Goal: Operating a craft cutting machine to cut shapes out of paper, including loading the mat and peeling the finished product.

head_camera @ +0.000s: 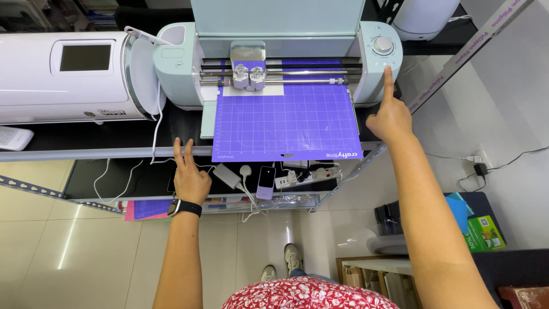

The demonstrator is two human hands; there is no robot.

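Observation:
A pale green cutting machine stands on a dark shelf, lid raised. A purple gridded cutting mat sticks out of its front, with a white sheet at its far edge under the carriage. My right hand points its index finger up at a small button on the machine's right panel, below the round dial. My left hand rests with two fingers extended on the shelf's front edge, left of the mat. A dark watch is on that wrist.
A large white machine with a small screen sits to the left. On the lower shelf lie a white power strip, a charger, a small lilac device and cables. A box and books stand at the lower right.

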